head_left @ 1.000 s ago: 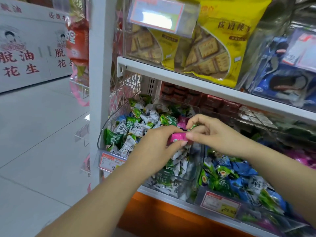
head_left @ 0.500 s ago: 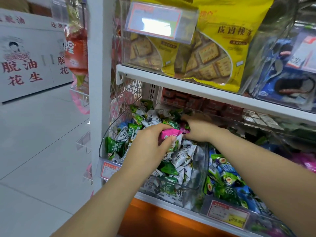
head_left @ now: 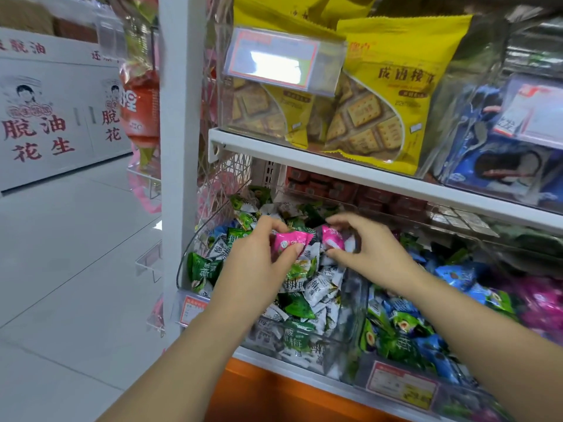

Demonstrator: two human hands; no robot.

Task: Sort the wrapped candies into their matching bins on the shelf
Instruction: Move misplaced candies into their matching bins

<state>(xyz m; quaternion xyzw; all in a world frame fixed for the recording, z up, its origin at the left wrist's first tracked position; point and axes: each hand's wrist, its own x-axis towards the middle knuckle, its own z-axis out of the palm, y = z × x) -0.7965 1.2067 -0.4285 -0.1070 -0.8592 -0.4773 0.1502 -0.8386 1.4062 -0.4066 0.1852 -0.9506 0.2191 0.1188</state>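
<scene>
Your left hand (head_left: 259, 257) has its grip clamped on a pink candy (head_left: 289, 242); your right hand (head_left: 370, 251) pinches another pink candy (head_left: 332, 238) over the green-and-white bin (head_left: 304, 345).

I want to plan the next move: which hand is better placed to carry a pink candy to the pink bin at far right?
The right hand: it pinches a pink wrapped candy and is nearer the clear bin of pink candies.

Our left hand (head_left: 259, 254) covers part of one pink candy (head_left: 289, 243); our right hand (head_left: 370, 251) hides much of another (head_left: 332, 237). Both price labels (head_left: 402, 383) are too blurred to read; the frame crops the rightmost bin (head_left: 542, 303).
</scene>
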